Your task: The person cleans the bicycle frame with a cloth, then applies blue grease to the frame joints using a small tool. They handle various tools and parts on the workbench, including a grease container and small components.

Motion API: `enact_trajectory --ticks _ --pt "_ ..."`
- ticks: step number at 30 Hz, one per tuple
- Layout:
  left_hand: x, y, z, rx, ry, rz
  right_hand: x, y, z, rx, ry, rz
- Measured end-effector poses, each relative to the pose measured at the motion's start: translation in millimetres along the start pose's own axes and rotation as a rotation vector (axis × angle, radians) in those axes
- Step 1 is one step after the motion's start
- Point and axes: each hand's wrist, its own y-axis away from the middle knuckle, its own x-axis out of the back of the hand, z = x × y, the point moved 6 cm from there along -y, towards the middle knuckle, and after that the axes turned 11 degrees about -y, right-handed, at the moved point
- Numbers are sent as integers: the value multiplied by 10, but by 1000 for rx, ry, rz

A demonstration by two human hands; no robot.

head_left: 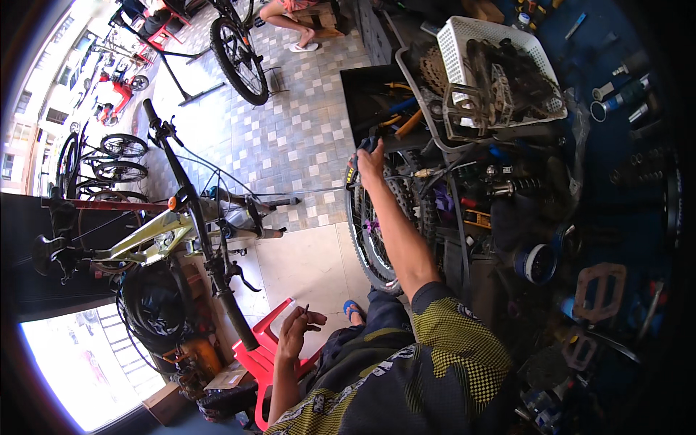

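Observation:
My right hand (pixel 371 161) reaches far forward and is closed around a small black object (pixel 369 140) whose kind I cannot make out. It is at the edge of an open black drawer (pixel 351 94) holding tools with orange and blue handles. Below that arm stand bicycle wheels, the nearest with a black tyre (pixel 351 217). My left hand (pixel 296 330) is raised above a red plastic chair (pixel 264 373), its fingers pinched; a thin dark tip shows between them, too small to name. To its left is a bicycle handlebar (pixel 194 210) on a yellow-green frame (pixel 148 235).
At right, a cluttered workbench carries a white plastic basket (pixel 453 54) of dark parts, a cassette sprocket (pixel 433 71) and a round white-rimmed container (pixel 538 263). Another bicycle wheel (pixel 239 61) and a seated person's leg (pixel 288 27) are ahead on the tiled floor (pixel 304 130).

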Motion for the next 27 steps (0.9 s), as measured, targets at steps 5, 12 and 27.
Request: enact_trajectory --ticks 5,12,27 --pt "-150 -204 438 -81 -83 -175 128 -597 -326 603 480 299" --pt "-234 -100 205 -35 -196 -184 75 163 -389 376 718 -101" --pt "63 -151 244 -266 -414 -369 2049 3256 -863 543 796 -17"
